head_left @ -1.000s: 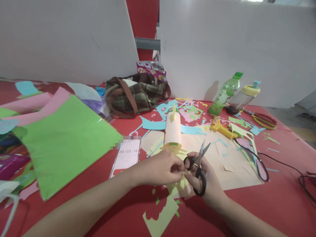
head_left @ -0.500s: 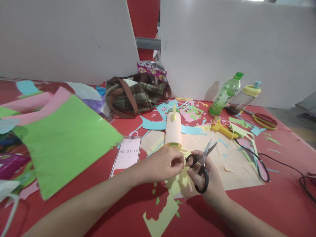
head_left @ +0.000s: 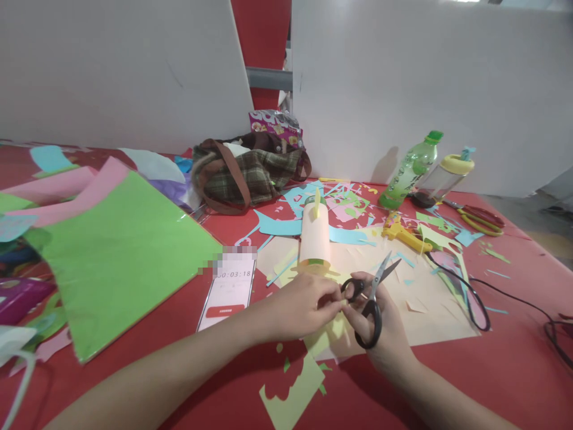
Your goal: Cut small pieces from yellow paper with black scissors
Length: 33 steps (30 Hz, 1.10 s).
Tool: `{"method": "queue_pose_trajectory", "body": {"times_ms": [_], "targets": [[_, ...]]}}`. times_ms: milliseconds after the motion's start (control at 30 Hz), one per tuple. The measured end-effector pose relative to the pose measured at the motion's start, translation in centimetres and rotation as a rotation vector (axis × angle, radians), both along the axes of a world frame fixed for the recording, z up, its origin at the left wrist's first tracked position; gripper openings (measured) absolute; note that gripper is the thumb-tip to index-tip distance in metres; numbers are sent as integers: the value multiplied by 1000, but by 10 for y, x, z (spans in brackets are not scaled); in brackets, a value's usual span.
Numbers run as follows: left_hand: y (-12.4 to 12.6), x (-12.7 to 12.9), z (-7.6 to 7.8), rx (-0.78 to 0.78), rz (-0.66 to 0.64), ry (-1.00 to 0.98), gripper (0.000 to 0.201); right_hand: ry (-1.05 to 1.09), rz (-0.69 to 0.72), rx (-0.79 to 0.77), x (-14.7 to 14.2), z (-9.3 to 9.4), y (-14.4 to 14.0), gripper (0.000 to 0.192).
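My right hand (head_left: 380, 316) holds a pair of black-handled scissors (head_left: 371, 301), fingers through the loops, with the blades pointing up and slightly apart. My left hand (head_left: 308, 304) is pinched closed, its fingertips meeting those of my right hand; whatever lies between them is too small to make out. Just beyond my hands a pale paper-wrapped cylinder (head_left: 314, 233) with a yellow strip sticking up at its far end rests on cream paper (head_left: 430, 310). Beneath my hands are yellow paper scraps, and a cut yellow sheet (head_left: 293, 391) lies nearer me.
A phone (head_left: 228, 286) showing a timer lies left of my forearm, beside a large green sheet (head_left: 129, 257). To the right are a yellow glue gun (head_left: 405, 234) with its cable, a green bottle (head_left: 409, 170), a clear cup (head_left: 445, 179) and red-yellow scissors (head_left: 481, 220). A plaid bag (head_left: 264, 173) sits behind.
My left hand has moved slightly right, and its fingertips now meet my right hand's fingers. The scissors have shifted a little to the right. The cylinder stays in place.
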<state>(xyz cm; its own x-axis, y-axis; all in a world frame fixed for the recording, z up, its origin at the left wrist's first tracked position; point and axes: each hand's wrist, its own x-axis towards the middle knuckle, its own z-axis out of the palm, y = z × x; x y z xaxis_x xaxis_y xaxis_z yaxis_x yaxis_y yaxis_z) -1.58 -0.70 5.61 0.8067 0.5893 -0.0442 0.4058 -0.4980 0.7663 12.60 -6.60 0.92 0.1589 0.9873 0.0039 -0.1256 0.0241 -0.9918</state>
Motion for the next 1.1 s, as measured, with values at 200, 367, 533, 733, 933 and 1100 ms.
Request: {"method": "queue_pose_trajectory", "body": {"times_ms": [200,367,533,733,933,1100], "targets": [[-2,3,-4,6,43,-41,16,-11,10,-4,0,3,-1,32],[-2,3,-4,6,39,-30,16,1,27,7,-1,4,-1,31],[-1,0,-2,40,-23,13,15,-4,45,2,0,2,-1,32],[1,-1,-3,92,-107,35,14,5,124,-12,1,1,-1,35],[2,-2,-1,89,-89,20,12,4,75,11,1,3,-1,33],[1,-2,-3,14,-68,2,8,48,23,-1,0,5,-1,31]]}}
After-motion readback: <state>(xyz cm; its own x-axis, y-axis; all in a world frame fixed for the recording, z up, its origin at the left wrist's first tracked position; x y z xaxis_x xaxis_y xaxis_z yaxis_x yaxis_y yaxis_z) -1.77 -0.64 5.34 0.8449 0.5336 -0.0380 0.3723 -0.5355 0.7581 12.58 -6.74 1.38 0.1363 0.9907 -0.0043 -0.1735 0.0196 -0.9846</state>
